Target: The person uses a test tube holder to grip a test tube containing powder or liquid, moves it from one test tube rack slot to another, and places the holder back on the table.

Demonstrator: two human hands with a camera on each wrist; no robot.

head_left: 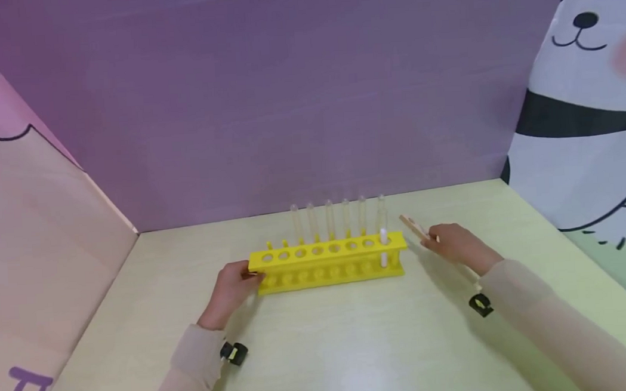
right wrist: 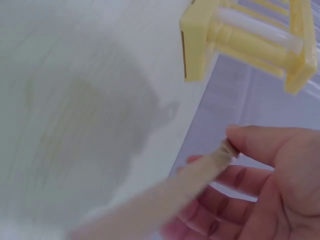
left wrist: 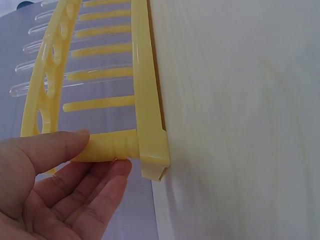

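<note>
A yellow test tube rack [head_left: 327,253] stands upright on the table. My left hand [head_left: 235,291] pinches its left end post [left wrist: 111,146] between thumb and fingers. Several clear test tubes [head_left: 330,218] sit upside down on the pegs along the rack's back. In the rightmost hole stands a slim white stick-like piece [head_left: 383,239], which the right wrist view shows beside the end post. Off to the right of the rack, my right hand [head_left: 458,246] holds a wooden test tube clamp [right wrist: 175,192] between thumb and fingers, its far end angled toward the rack.
The pale wooden table [head_left: 333,350] extends in front of the rack. A purple wall panel [head_left: 307,100] rises behind it. Printed panels flank the table, with a panda picture [head_left: 585,161] on the right one.
</note>
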